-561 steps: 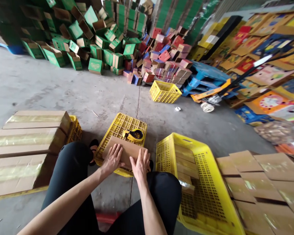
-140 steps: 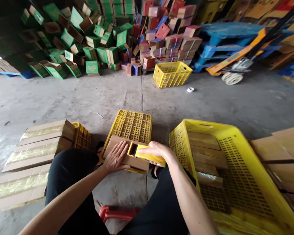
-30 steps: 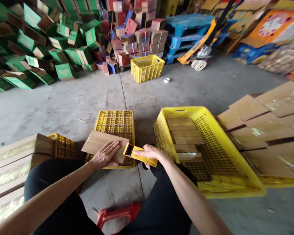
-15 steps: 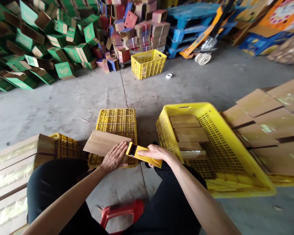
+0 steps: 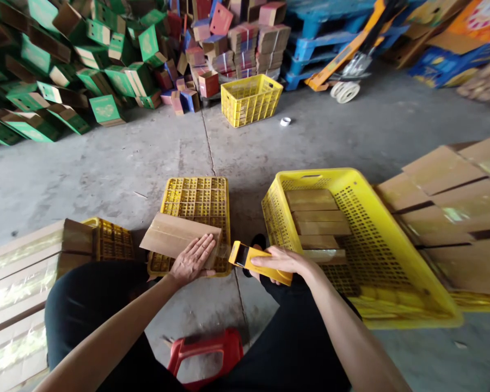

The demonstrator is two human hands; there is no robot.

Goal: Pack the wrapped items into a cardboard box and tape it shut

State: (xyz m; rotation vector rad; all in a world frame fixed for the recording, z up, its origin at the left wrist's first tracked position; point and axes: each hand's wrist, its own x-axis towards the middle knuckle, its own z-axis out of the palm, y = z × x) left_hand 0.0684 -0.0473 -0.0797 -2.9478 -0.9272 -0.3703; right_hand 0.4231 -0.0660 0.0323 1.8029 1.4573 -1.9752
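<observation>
A brown cardboard box (image 5: 171, 231), long and flat-topped, lies across an upturned yellow crate (image 5: 196, 197) between my knees. My left hand (image 5: 194, 258) rests on the box's right end, fingers stretched out and palm down. My right hand (image 5: 277, 261) is wrapped round a yellow tape dispenser (image 5: 247, 255), just right of the box and apart from it. The dispenser points left, toward the box. The underside of my right hand's grip is partly hidden.
At my right stands a large yellow crate (image 5: 355, 218) with several cardboard boxes (image 5: 320, 223) inside. Taped boxes are stacked at far right (image 5: 445, 174) and left (image 5: 24, 267). A red stool (image 5: 206, 348) is below me. Farther off are a yellow basket (image 5: 251, 103) and a pallet jack (image 5: 343, 65).
My right hand has drawn the tape dispenser to the right, away from the box's end. My left hand stays pressed on the box. The view has shifted slightly.
</observation>
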